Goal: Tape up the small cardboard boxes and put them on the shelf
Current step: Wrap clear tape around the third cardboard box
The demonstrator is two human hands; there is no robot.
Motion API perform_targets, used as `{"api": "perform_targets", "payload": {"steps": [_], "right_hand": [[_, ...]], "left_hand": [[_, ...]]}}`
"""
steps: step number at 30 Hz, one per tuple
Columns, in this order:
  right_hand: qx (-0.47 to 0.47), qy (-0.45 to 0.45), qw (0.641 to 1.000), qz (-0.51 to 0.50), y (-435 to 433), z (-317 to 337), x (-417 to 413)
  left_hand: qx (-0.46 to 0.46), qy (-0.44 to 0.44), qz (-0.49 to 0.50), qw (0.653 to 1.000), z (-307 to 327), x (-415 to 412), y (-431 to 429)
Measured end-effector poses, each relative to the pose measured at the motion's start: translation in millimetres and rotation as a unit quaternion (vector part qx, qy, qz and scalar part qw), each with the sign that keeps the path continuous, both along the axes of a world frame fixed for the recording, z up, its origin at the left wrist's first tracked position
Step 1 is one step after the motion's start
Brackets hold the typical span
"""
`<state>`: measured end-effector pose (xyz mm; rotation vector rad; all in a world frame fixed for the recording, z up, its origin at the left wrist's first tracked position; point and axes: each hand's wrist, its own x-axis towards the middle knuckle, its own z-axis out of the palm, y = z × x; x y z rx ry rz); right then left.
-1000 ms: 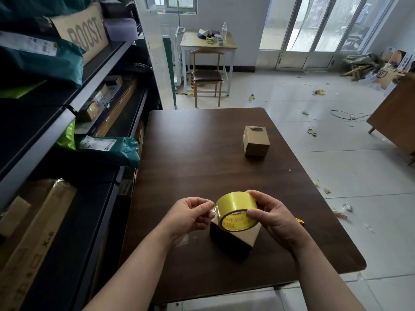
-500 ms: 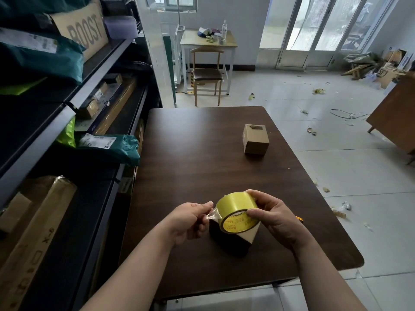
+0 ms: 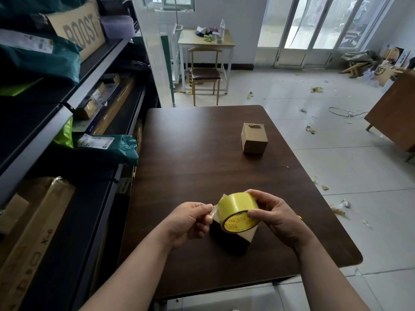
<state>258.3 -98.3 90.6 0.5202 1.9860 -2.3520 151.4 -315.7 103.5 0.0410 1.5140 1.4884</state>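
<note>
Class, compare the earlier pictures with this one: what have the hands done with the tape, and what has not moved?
The left hand, pinching the tape end, has peeled a short strip leftward off the yellow tape roll. The right hand still grips the roll over the near box. The far box stayed put on the table.

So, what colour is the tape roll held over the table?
The tape roll is yellow-green, seen best in the head view.

Glossy yellow plastic tape roll (image 3: 238, 209); matt brown cardboard box (image 3: 254, 138); smooth, dark wood-grain surface (image 3: 190, 167); pale, faintly shiny floor tiles (image 3: 350, 167).
</note>
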Motion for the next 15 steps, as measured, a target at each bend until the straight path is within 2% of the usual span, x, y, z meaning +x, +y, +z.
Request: {"api": "perform_targets", "payload": {"steps": [5, 9, 12, 15], "right_hand": [[0.008, 0.006, 1.000, 0.008, 0.2, 1.3, -1.4], [0.014, -0.001, 1.000, 0.006, 1.2, -0.7, -0.4], [0.017, 0.000, 1.000, -0.006, 2.3, -2.6, 0.7], [0.031, -0.008, 0.999, -0.010, 1.8, -3.9, 1.0]], "left_hand": [[-0.045, -0.048, -0.007, 0.998, 2.2, 0.0, 2.6], [-0.030, -0.056, -0.004, 0.998, -0.8, -1.3, 2.2], [0.007, -0.002, 0.014, 1.000, -4.6, 0.1, 2.7], [-0.024, 0.144, 0.005, 0.989, -6.4, 2.2, 5.0]]}}
